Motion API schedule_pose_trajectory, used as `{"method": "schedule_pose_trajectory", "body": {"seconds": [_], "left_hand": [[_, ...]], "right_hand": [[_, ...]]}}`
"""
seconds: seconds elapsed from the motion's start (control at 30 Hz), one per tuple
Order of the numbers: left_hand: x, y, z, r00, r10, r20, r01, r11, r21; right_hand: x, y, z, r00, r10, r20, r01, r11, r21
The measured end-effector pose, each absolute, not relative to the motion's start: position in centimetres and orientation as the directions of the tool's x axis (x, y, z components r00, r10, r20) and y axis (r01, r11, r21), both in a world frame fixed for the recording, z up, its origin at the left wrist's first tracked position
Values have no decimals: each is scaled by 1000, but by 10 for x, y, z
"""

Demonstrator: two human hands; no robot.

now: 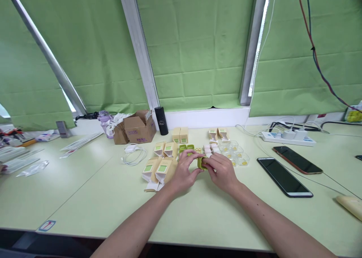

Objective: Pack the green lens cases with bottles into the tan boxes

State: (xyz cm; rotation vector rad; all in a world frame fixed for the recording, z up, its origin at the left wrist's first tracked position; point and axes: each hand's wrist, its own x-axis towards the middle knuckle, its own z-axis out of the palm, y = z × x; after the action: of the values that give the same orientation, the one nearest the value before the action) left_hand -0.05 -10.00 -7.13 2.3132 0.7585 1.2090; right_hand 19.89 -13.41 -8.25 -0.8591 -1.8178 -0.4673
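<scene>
Between my hands, just above the table, is a small olive-green plastic case [200,163], its opening turned toward my right side. The thumb and fingers of my left hand [182,172] are closed around it. My right hand [223,172] has its fingers curled together at the case's opening; whatever lies between their tips is hidden. Beyond my hands stand more green cases [190,147], small yellow pieces [198,151], pale pink blocks [207,147] and clear plastic cups [243,160] with yellow centres. Open cream cartons [167,167] with green labels lie beside my left hand.
Two phones [284,177] and a white power strip [288,138] with cables are on the right. Behind stand a black bottle [161,121] and a cardboard box [140,128]. A white charger [131,148] and plastic-wrapped strips [82,143] lie left. More cartons [180,135] stand at the back.
</scene>
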Motion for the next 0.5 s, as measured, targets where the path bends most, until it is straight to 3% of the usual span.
{"method": "schedule_pose_trajectory", "body": {"seconds": [0.33,0.5], "left_hand": [[2,-96,-66,405,654,639,187,-744,642],[1,-94,-67,344,694,632,245,-716,653]], "right_hand": [[205,-140,-77,-196,332,923,667,735,-123],[205,-141,-79,-142,391,909,679,707,-198]]}}
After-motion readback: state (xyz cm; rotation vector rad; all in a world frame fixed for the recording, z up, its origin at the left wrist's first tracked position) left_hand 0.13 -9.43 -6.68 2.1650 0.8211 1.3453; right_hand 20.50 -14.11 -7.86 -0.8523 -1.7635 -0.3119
